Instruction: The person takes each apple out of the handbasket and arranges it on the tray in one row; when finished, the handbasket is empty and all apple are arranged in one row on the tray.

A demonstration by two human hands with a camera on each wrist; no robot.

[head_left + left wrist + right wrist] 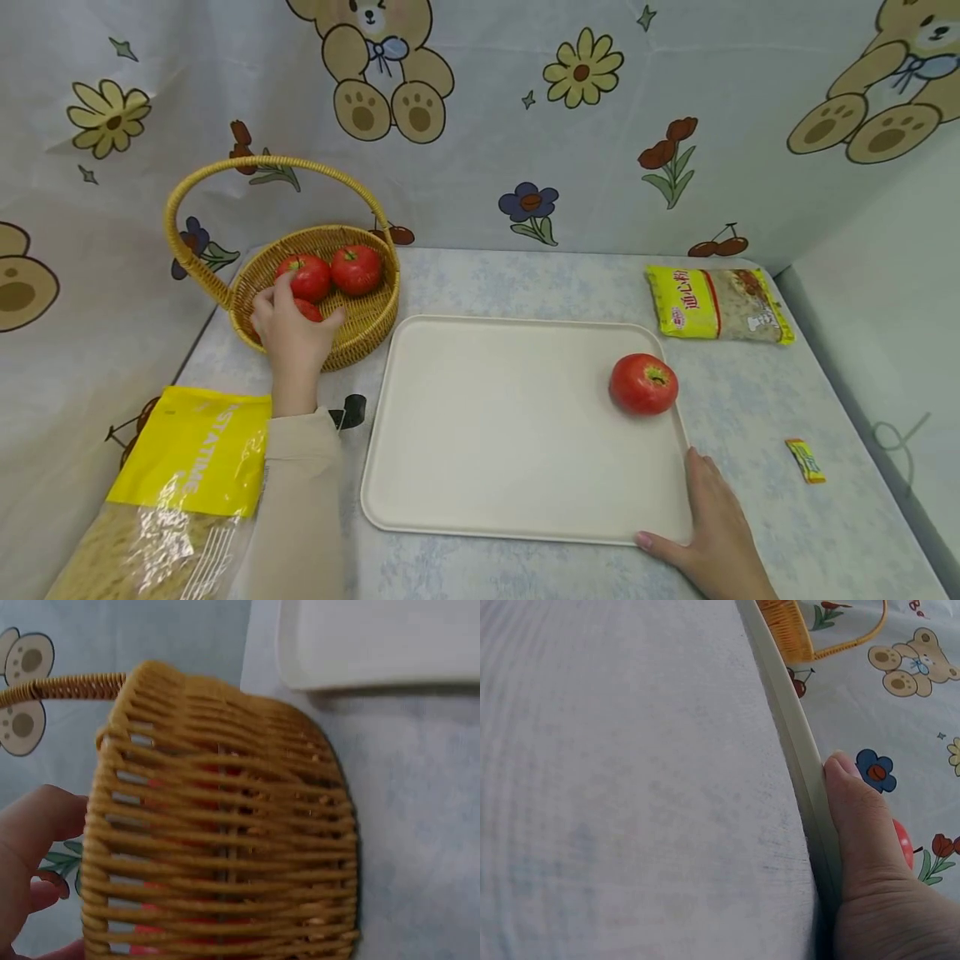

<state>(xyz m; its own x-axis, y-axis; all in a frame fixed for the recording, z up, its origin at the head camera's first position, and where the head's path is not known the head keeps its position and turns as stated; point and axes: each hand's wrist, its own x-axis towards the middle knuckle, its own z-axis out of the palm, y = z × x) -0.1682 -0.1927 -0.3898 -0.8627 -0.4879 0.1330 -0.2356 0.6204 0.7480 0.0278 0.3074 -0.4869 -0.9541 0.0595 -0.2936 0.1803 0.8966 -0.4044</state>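
Note:
In the head view my left hand [296, 337] reaches over the yellow wicker basket [375, 329], thumb spread from the fingers. Part of a red apple [308, 311] shows between fingers and thumb; the hand hides the rest. Two more apples sit deeper in the basket, one [306, 279] at my fingertips, another [357, 269] to its right. The left wrist view has the woven side [225, 825] in front of the fingers. My right hand [712, 529] rests at the white tray's [517, 433] near right corner, its thumb [866, 825] lying along the rim.
One apple [643, 384] lies at the tray's right side. A yellow snack packet [720, 305] is at the back right, a small wrapped candy [806, 461] at the right. A large yellow-topped pasta bag [187, 467] lies front left. A patterned cloth [480, 125] hangs behind.

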